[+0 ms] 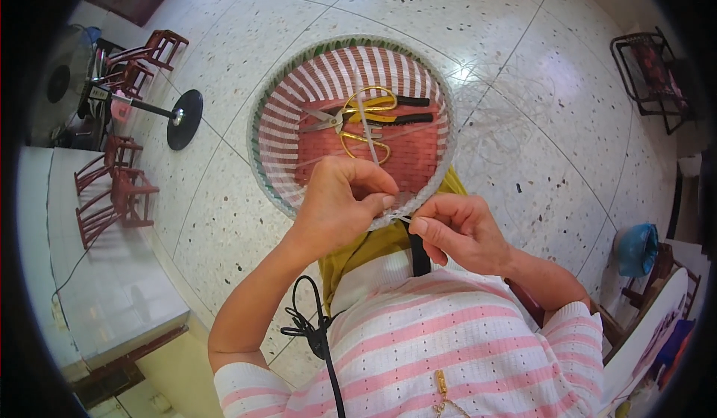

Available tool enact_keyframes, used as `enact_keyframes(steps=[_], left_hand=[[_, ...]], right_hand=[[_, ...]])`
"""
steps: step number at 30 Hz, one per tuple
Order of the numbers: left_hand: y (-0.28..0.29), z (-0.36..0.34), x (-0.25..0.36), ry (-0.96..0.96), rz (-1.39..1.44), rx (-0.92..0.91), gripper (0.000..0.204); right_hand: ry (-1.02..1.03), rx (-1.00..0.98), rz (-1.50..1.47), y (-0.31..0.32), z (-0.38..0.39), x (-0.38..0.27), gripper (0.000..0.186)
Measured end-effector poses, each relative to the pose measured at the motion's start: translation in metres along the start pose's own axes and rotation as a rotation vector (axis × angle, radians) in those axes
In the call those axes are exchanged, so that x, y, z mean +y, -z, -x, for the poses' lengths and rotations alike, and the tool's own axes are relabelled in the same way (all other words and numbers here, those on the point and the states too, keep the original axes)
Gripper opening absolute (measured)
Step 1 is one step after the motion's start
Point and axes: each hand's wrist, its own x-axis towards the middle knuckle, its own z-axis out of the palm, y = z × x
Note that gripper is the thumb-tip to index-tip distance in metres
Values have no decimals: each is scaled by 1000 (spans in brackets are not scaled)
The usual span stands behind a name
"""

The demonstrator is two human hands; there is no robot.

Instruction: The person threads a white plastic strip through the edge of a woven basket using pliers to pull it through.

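My round basket point(418, 153) sits in the middle of the frame, a bit toward the top, open side up. It is woven. The bottom is pinky red, and the curved walls have reddish brown and white stripes. A bumpy, see-through whitish rim goes all around the top, and some green shows just under it at the upper and left edges. My left hand point(343, 194) is at the lower edge of the basket, with thumb and finger close together by the rim; I cannot tell what is between them. My right hand point(463, 231) is just outside the rim, pinching a thin white strip point(407, 219). Inside the basket lie scissors with gold loops point(377, 88) and a tool with yellow and black handles point(411, 118). A long pale strip point(366, 123) crosses over them. More clear strips point(497, 115) lie in a messy heap on the floor point(224, 216), right of the basket.
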Motion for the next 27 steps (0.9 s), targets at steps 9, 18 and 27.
enact_keyframes(steps=[9,18,27], left_hand=[[-3,-1,-2,-16,-12,-52,13],[-12,3,1,-139,34,156,40],[-16,7,-6,-226,-22,259,35]], right_hand=[[98,-15,216,8,6,-6,16],[751,245,947,8,-39,-71,8],[54,-191,911,4,-129,-68,12]])
